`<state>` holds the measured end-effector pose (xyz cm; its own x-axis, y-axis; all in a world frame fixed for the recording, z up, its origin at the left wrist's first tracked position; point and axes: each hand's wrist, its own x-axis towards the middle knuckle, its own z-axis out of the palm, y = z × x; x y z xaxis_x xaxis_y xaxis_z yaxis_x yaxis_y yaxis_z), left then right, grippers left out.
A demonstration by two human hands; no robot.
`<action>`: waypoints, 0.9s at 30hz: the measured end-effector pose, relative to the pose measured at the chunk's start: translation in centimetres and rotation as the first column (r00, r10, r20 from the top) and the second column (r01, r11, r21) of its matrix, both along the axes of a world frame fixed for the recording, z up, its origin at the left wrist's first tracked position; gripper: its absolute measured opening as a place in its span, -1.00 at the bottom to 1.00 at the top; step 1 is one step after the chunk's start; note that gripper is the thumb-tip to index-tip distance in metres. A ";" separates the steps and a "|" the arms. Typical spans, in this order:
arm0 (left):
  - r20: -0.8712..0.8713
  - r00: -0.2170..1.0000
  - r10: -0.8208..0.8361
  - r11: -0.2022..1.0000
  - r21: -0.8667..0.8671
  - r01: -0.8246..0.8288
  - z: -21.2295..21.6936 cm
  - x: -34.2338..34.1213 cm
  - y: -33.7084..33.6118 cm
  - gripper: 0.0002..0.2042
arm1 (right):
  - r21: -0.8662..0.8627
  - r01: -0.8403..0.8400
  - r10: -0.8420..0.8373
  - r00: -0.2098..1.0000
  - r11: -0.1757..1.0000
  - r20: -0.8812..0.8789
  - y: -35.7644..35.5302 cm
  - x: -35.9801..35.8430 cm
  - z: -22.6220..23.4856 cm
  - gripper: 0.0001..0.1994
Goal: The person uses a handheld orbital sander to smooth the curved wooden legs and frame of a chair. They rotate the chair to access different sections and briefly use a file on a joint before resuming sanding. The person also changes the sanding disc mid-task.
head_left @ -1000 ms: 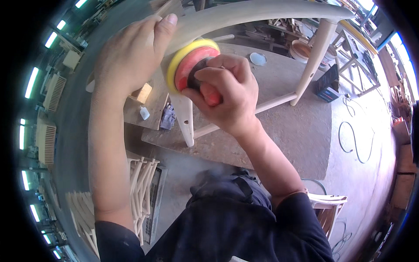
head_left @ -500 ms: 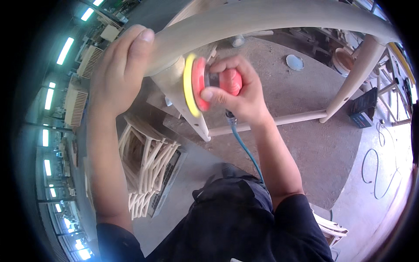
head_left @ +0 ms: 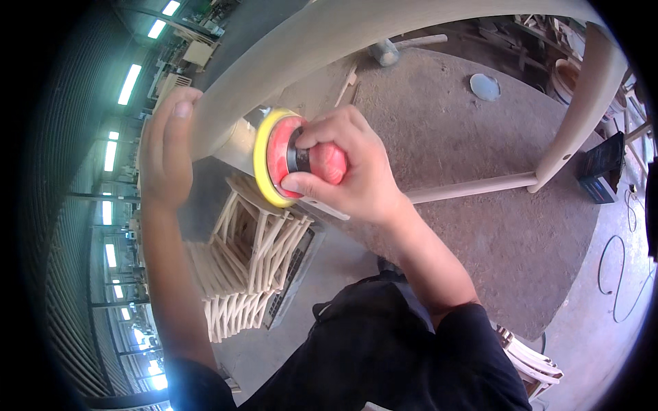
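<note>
A pale wooden chair frame (head_left: 356, 41) arches across the top of the view, its curved rail joined to legs. My left hand (head_left: 169, 147) is closed around the left end of that rail, thumb on top; its fingertips are partly hidden. In my right hand (head_left: 360, 161) is a red orbital sander (head_left: 279, 152) with a black band and a yellow pad. The fingers wrap its rounded body. The pad faces left, against or very close to the left leg (head_left: 238, 145) just below the rail; exact contact is hidden behind the sander.
Under the frame lies a dusty brown work surface (head_left: 473, 260), with a round pale lid (head_left: 485, 87) and a grey cylinder (head_left: 384, 53) on it. Stacked wooden chair frames (head_left: 253, 253) stand at lower left. At right are a dark box (head_left: 601, 168) and a floor hose (head_left: 602, 267).
The sander and my right hand have moved left and slightly down, and the pad has tilted more into view. My left hand sits a little lower. The whole view has shifted.
</note>
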<state>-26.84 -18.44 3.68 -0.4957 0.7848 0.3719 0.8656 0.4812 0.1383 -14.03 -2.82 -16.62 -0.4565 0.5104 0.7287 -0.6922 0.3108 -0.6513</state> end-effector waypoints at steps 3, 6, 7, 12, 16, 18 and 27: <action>0.028 0.999 0.015 1.000 -0.008 -0.015 -0.2 0.9 0.3 -0.51 | -0.101 -0.175 0.169 0.984 0.979 -0.058 1.3 -1.2 1.0 -0.55; 0.027 0.999 0.040 0.999 -0.019 -0.039 -0.2 2.3 0.0 -0.50 | -0.280 -0.439 0.461 0.887 0.854 0.017 2.4 -1.3 1.5 -0.53; 0.025 0.999 0.037 0.999 -0.025 -0.036 -0.3 2.5 -0.1 -0.50 | -0.282 -0.450 0.487 0.870 0.847 0.077 2.5 -1.4 0.9 -0.54; 0.015 1.000 0.016 0.999 -0.030 -0.015 -0.2 2.5 0.2 -0.50 | -0.280 -0.585 0.605 0.796 0.762 -0.015 3.7 -2.7 1.4 -0.56; 0.019 1.000 -0.002 0.999 -0.045 0.003 0.1 2.3 0.3 -0.51 | -0.228 -0.593 0.614 0.789 0.773 0.029 4.6 -3.7 1.5 -0.57; -0.032 0.999 0.015 0.999 -0.036 -0.016 -0.2 2.0 0.0 -0.52 | -0.271 -0.619 0.651 0.758 0.737 0.038 4.2 -4.2 -0.1 -0.57; -0.034 0.999 0.015 1.000 -0.022 -0.016 -0.1 0.4 0.9 -0.55 | -0.115 -0.140 0.146 0.988 0.984 0.048 2.3 -2.1 -0.1 -0.52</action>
<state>-26.42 -17.52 3.60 -0.4952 0.7854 0.3714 0.8621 0.4971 0.0982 -16.10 -0.49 -16.76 -0.5688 0.5132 0.6428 -0.6859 0.1354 -0.7150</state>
